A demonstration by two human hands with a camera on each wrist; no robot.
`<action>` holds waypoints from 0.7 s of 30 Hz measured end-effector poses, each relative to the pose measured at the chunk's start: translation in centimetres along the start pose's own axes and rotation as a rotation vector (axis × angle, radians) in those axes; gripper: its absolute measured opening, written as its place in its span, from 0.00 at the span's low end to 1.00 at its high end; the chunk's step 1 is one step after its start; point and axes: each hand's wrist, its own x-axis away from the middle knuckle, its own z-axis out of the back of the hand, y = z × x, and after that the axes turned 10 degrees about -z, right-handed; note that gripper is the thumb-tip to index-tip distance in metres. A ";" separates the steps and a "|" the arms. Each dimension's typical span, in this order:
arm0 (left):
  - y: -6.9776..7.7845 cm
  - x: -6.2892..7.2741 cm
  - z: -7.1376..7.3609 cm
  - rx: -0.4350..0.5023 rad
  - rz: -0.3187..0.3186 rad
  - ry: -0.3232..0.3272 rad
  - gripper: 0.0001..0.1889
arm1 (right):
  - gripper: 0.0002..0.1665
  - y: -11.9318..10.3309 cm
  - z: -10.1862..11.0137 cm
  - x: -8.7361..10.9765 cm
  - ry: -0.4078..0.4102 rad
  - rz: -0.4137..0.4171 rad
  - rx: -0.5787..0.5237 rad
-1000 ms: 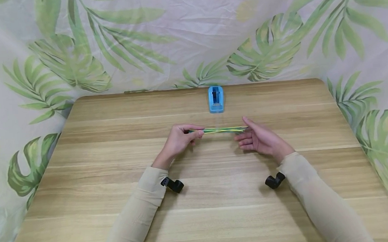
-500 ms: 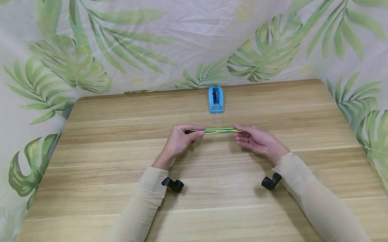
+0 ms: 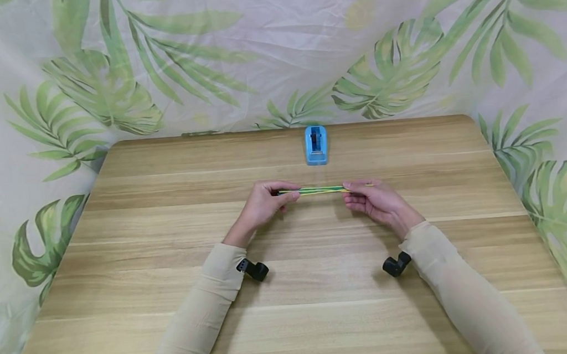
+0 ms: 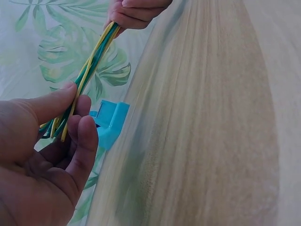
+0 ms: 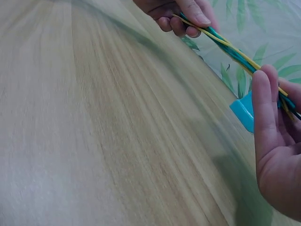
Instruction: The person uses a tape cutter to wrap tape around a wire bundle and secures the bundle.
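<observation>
A thin bundle of yellow and green wires [image 3: 320, 189] stretches sideways between my two hands, above the table. My left hand [image 3: 264, 203] pinches its left end between thumb and fingers; in the left wrist view the loose wire ends [image 4: 55, 126] poke out past the fingers. On the other side, my right hand [image 3: 375, 200] pinches the bundle near its right end, and a yellow tip sticks out beyond the thumb. In the right wrist view the wires [image 5: 230, 44] run slanting from one hand to the other. Just behind the bundle stands a blue tape dispenser [image 3: 315, 146].
The wood-grain table [image 3: 324, 318] spreads out around the arms. A leaf-patterned cloth [image 3: 283, 49] hangs along its back edge and sides. Each wrist carries a small black camera, one on the left cuff [image 3: 253, 270] and one on the right [image 3: 396, 265].
My right hand has moved left along the wires, and its parted thumb and fingers have closed to pinch them. My left hand has kept its hold in nearly the same place.
</observation>
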 end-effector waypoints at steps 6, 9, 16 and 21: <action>0.3 0.1 0.0 -0.002 0.007 -0.006 0.20 | 0.08 -0.1 0.1 -0.1 0.016 0.033 0.024; 0.4 0.1 0.1 -0.017 0.006 -0.004 0.27 | 0.08 -0.1 0.2 -0.1 0.018 0.041 0.034; 0.3 -0.2 0.2 0.000 0.065 -0.011 0.37 | 0.06 -0.1 0.4 -0.2 0.011 0.069 0.069; 0.0 -0.4 0.0 0.043 0.143 -0.036 0.29 | 0.05 -0.1 0.6 -0.2 0.013 0.086 0.084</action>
